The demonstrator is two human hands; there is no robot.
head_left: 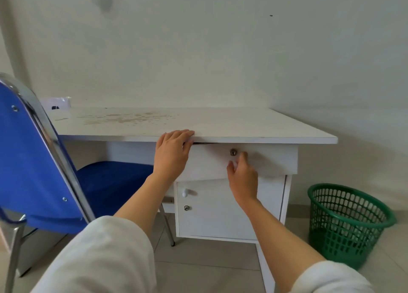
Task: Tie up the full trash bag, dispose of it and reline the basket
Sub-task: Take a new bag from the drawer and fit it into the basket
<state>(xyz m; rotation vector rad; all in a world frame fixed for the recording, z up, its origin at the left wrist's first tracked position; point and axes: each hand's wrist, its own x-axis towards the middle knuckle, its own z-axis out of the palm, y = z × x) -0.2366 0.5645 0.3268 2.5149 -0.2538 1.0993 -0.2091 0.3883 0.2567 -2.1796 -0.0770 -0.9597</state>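
Left hand is flat against the top left corner of the drawer, fingers hooked over its upper edge right under the bench lip, so it's gripping the drawer front. Right hand is pinched on something at the middle of the drawer face, just below the round metal lock; looks like a knob, but the fingers cover it so can't really tell. The drawer sits crooked, its bottom edge slanting down to the right, with a thin dark gap along the top.

Below it there's a cupboard door with a white knob and its own little lock. All smooth white laminate, and the bench top has brownish stains near the back.

The basket is on the tiled floor to the right, near the bench, green plastic lattice, round, no liner visible, open floor around it. A blue chair with a chrome frame crowds the left side, cut off by the frame edge. Both sleeves are white and loose.
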